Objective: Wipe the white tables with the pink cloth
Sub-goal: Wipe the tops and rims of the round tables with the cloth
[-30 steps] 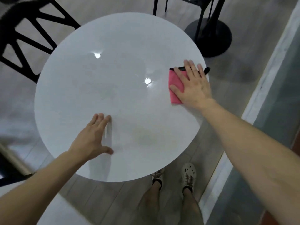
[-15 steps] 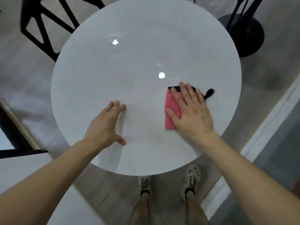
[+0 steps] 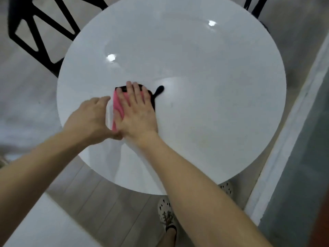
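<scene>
head view: we see one round glossy white table (image 3: pixel 204 125) and one pink cloth with black trim (image 3: pixel 117 104), left of the table's middle, near its left rim. our right hand (image 3: pixel 138 116) presses it flat, fingers straight. our left hand (image 3: pixel 89 118) rests beside it, relaxed, holding nothing. open tabletop stretches rightward. one black chair (image 3: pixel 33 31) stands beyond the table's far-left rim.

The round worktop (image 3: pixel 213 104) across the centre of the frame is plain glossy white, with two bright spots of reflected light. The cloth (image 3: pixel 118 104) at centre left is pink, edged in black. The chair (image 3: pixel 44 32) at upper left is black with triangular cut-outs. The floor (image 3: pixel 106 202) at the bottom is grey planks. The shoe (image 3: pixel 164 209) at the bottom is white with dark holes.
</scene>
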